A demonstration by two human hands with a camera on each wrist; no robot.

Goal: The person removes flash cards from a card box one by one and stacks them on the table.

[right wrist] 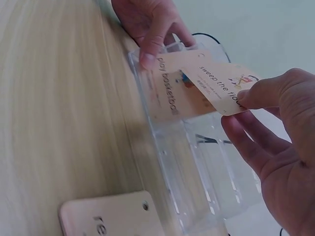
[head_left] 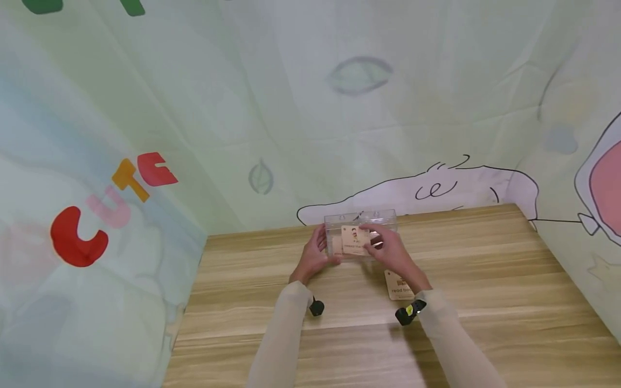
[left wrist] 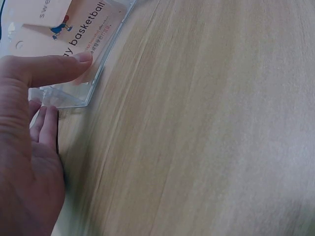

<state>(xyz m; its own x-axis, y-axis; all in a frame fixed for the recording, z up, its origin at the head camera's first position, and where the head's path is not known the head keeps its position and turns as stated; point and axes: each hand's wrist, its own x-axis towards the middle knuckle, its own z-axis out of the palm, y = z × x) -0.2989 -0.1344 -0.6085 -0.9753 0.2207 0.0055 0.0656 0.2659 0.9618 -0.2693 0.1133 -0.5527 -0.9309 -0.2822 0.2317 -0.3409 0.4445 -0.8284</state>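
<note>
Now a card (right wrist: 219, 87) juts from the right hand (right wrist: 295, 142).

The "sweep the floor" card (right wrist: 211, 83) I pinch looks like smooth, matt paperboard, as does the "play basketball" card (right wrist: 165, 91). My clear box (head_left: 335, 220) is glossy, see-through plastic, on a tabletop (head_left: 242, 302) of streaked wood grain with a faint sheen. The backdrop (head_left: 291, 118) looks like creased, matt cloth, and my sleeves (head_left: 278, 334) are matt fabric.
</note>
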